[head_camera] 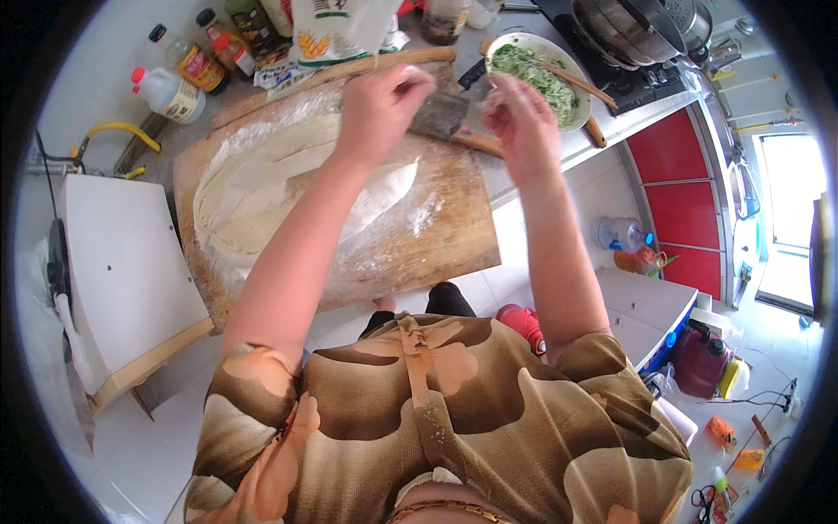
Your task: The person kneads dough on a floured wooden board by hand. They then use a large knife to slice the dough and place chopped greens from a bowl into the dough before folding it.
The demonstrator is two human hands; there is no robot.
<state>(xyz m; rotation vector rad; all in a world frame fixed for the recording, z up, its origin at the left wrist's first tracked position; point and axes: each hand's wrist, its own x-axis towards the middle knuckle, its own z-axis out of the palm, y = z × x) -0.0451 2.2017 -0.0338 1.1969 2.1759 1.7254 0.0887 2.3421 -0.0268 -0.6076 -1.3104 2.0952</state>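
My left hand (386,108) is raised over the far part of a floured wooden board (445,242), its fingers curled; whether it holds anything does not show. My right hand (524,124) hovers by the near left rim of a bowl of shredded green vegetable (546,78), blurred, its fingers bent together. Chopsticks (579,85) rest across that bowl. Below and between the hands lies a cleaver (442,116) with a wooden handle. Dough (242,216) forms a long loop on the board, partly hidden by my left forearm. A rolling pin (419,56) lies along the board's far edge.
Bottles (190,62) and a white printed bag (337,33) stand behind the board. At the far right a steel pot (628,29) sits on a black stove (655,82). A white cabinet (131,262) is at the left. Red cabinet doors (681,203) line the right.
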